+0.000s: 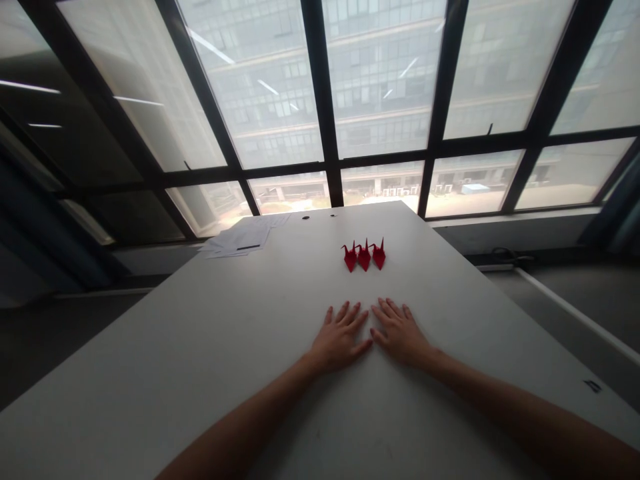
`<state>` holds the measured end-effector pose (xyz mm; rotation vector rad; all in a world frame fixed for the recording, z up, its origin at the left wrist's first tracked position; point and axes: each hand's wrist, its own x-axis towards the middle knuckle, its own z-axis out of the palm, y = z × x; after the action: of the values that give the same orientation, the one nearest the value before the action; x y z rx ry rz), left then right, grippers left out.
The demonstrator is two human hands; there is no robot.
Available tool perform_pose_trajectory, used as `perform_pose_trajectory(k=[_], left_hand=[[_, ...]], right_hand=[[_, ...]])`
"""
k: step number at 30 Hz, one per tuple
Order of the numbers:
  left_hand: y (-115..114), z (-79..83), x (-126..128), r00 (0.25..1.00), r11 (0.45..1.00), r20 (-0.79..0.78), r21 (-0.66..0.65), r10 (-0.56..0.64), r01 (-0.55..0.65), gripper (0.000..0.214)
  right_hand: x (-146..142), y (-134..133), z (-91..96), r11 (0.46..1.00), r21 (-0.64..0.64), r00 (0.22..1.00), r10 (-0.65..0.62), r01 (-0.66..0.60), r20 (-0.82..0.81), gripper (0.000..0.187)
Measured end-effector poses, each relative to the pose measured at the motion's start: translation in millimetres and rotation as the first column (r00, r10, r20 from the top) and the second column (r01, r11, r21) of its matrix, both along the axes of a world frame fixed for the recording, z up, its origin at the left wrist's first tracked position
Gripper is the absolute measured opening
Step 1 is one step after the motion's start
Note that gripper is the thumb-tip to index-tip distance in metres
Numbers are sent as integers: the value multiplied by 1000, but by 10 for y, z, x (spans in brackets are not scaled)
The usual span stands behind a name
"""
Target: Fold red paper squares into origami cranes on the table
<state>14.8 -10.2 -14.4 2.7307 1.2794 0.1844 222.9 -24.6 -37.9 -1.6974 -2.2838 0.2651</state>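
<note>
Beyond the far end of the desk, a wall of dark-framed windows (380,80) fills the upper view, with a pale office block outside. Below it runs the long white table (200,347) I'm sitting at. Near its right edge there is one small dark mark (593,385), which could be a label or print (too small for me to read).

At the far left corner lies one loose stack of white papers (243,239) with a dark bar across the top sheet. I can't make out any writing on it.

My left hand (337,340) and right hand (400,333) lie palm-down on the bare tabletop, side by side. The fingers are stretched out and slightly fanned, so both hands are flat and hold nothing. They touch only the table. The thumb tips point at each other and sit very close, though I cannot tell if they meet.

Just past my fingertips, but apart from them, three red paper cranes (365,255) stand upright. They form a tight row, shoulder to shoulder, near the middle of the table.

Two small dark dots (305,217) sit at the table's far edge, too small to identify.
</note>
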Motion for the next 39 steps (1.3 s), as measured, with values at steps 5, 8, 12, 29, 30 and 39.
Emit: perform_pose_trajectory(k=[5,8,12,29,30,39], left_hand=[[5,3,11,1000,1000,4,-18,11,-11,70],[6,-1,12,1000,1000,15,-20,16,-16,69],[1,-1,6,1000,1000,20,-10,21,-21,68],[-10,17,4,999,1000,39,-7,25,-25,67],[-7,13,2,999,1000,40,-6,24,-23,67],[15,-16,5,999,1000,28,-5,22,-22,67]], right_hand=[[8,17,24,1000,-13,1000,6,-6,19,63],[11,11,28,1000,-15,1000,5,-5,23,63],[8,7,33,1000,-7,1000,6,-6,22,62],[18,5,30,1000,-3,1000,7,-7,12,62],[18,5,29,1000,-2,1000,7,-7,11,62],[19,4,40,1000,1,1000,3,-3,11,62]])
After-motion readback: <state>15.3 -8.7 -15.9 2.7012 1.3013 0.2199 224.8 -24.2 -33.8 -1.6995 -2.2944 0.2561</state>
